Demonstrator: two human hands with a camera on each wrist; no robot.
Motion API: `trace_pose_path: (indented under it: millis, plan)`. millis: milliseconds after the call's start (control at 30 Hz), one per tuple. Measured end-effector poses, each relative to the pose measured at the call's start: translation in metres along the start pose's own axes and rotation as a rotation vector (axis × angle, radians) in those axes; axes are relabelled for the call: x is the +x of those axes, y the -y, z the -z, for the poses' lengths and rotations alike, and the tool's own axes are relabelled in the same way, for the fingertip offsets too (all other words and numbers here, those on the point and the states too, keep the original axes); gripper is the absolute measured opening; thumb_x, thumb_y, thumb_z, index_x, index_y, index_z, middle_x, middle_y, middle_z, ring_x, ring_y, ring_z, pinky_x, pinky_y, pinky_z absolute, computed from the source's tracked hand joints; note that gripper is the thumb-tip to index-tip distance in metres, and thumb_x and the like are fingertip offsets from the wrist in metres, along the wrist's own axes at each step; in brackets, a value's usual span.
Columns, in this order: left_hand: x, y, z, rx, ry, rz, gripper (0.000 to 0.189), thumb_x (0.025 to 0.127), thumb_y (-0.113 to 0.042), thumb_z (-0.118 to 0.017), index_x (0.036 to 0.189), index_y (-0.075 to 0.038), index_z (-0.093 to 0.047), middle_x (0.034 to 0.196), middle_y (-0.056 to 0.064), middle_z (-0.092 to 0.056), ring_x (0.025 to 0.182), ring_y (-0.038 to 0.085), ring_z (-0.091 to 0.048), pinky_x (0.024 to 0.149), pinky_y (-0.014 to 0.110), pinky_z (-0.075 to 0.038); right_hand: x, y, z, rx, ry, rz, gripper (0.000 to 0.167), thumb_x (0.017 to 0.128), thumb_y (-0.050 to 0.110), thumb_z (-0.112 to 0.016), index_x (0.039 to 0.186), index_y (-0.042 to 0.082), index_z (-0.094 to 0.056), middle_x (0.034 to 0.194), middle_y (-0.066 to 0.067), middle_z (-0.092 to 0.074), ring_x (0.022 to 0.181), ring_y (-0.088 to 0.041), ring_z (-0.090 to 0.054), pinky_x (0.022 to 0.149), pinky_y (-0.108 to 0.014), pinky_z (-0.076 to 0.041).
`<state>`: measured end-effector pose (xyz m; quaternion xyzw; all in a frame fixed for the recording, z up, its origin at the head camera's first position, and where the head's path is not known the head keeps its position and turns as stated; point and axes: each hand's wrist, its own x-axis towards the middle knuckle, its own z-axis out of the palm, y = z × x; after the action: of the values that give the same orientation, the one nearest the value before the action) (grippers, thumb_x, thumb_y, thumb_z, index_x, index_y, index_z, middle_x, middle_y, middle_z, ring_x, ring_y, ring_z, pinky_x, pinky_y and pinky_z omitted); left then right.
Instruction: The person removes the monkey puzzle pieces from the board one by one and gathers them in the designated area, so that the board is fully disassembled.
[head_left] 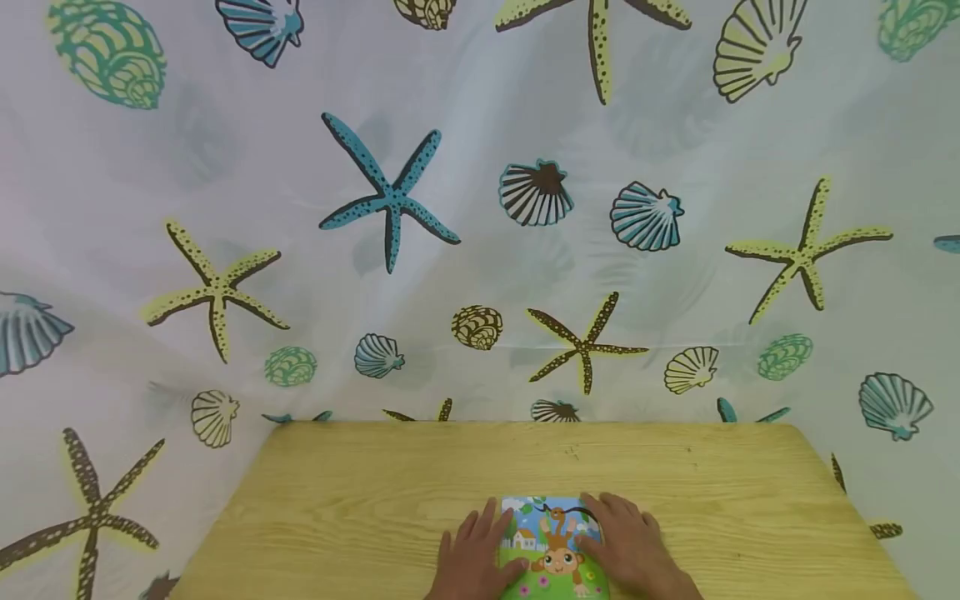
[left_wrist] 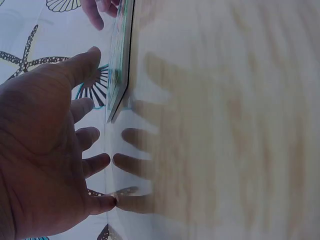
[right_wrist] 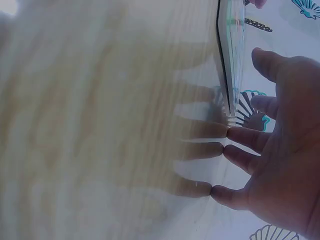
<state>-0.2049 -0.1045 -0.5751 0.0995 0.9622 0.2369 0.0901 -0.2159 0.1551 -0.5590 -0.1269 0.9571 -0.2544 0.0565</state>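
A flat, rounded-corner board (head_left: 557, 560) lies on the wooden table near its front edge, printed with a cartoon monkey, a small house, flowers and sky. My left hand (head_left: 471, 562) is at its left side, thumb and index finger over the edge of the picture. On the opposite side my right hand (head_left: 633, 546) has its thumb and index finger over the right edge. Both wrist views show fingers spread and fairly straight, some tips touching the glossy tabletop. Edge-on in the left wrist view, the board (left_wrist: 121, 65) looks thin, with a dark underside.
The wooden table (head_left: 360, 483) stretches out beyond and to both sides of the board. A white cloth (head_left: 465, 267) printed with starfish and shells hangs behind the table and along its left and right sides.
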Motion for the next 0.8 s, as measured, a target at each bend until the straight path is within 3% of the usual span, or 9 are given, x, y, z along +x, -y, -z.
trace_pose_path:
  millis: [233, 533, 800]
  plan:
    - [-0.002, -0.010, 0.003, 0.052, 0.049, -0.040, 0.076, 0.085, -0.063, -0.059, 0.148, -0.023, -0.041, 0.160, 0.008, -0.027, 0.145, 0.039, -0.027, 0.108, 0.074, -0.019, 0.013, 0.000, 0.002, -0.049, 0.035, 0.005, 0.056, 0.088, 0.054, -0.062, 0.134, 0.023, -0.056, 0.136, -0.008, -0.049, 0.126, -0.034, -0.046, 0.094, -0.067, -0.037]
    - [-0.002, -0.018, 0.004, 0.038, 0.070, -0.039, 0.075, 0.083, -0.059, -0.065, 0.146, -0.024, -0.044, 0.161, 0.007, -0.026, 0.147, 0.039, -0.024, 0.109, 0.075, -0.015, 0.028, 0.006, 0.015, -0.103, 0.073, -0.048, 0.052, 0.074, 0.052, -0.078, 0.115, 0.024, -0.061, 0.116, -0.004, -0.048, 0.110, -0.028, -0.046, 0.081, -0.063, -0.043]
    - [-0.008, -0.023, 0.004, 0.017, 0.074, -0.018, 0.076, 0.082, -0.058, -0.066, 0.146, -0.024, -0.044, 0.161, 0.007, -0.026, 0.147, 0.039, -0.024, 0.111, 0.073, -0.015, 0.033, 0.008, 0.021, -0.089, 0.144, -0.090, 0.054, 0.065, 0.049, -0.086, 0.104, 0.021, -0.060, 0.110, -0.004, -0.052, 0.108, -0.030, -0.047, 0.084, -0.068, -0.040]
